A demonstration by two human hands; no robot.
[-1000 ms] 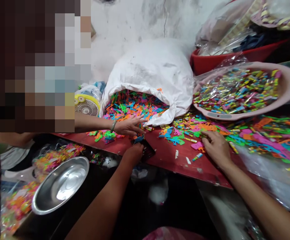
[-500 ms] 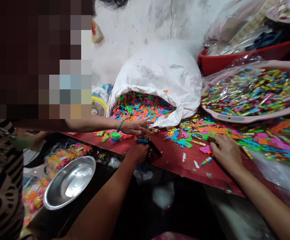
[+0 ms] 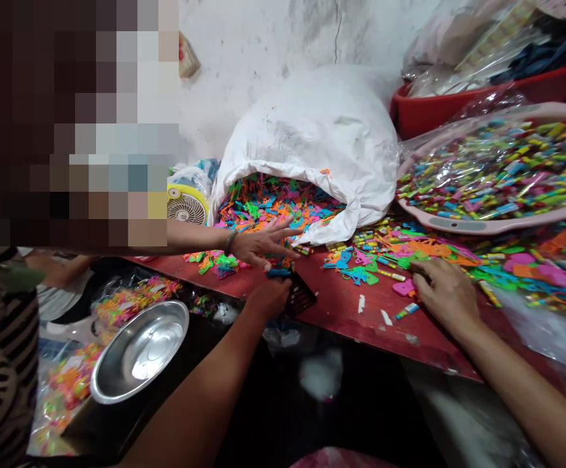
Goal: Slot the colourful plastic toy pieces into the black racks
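Note:
My left hand [image 3: 269, 300] is closed on the near side of a black slotted tray [image 3: 303, 296] at the table's front edge. A small blue piece [image 3: 279, 273] shows just above my fingers. My right hand [image 3: 446, 292] rests at the edge of the pile of coloured plastic pieces [image 3: 424, 248], fingers bent inward; whatever they hold is hidden. Close by lie a pink piece [image 3: 403, 288] and a small tube with a yellow-and-blue wrapper [image 3: 406, 311]. Another person's hand [image 3: 258, 246], fingers spread, reaches over the tray from the left.
A white sack [image 3: 307, 123] spills coloured pieces onto the red table [image 3: 336, 325]. A pink basin [image 3: 468, 225] of small tubes stands at right, before a red tub [image 3: 419, 117]. At lower left are a metal bowl [image 3: 141, 351], bagged pieces [image 3: 136, 296] and a yellow fan [image 3: 185, 205].
The other person's hand has shifted slightly left, its fingers more spread. My right hand's fingers have moved a little; my left hand stays at the tray. The view has shifted slightly.

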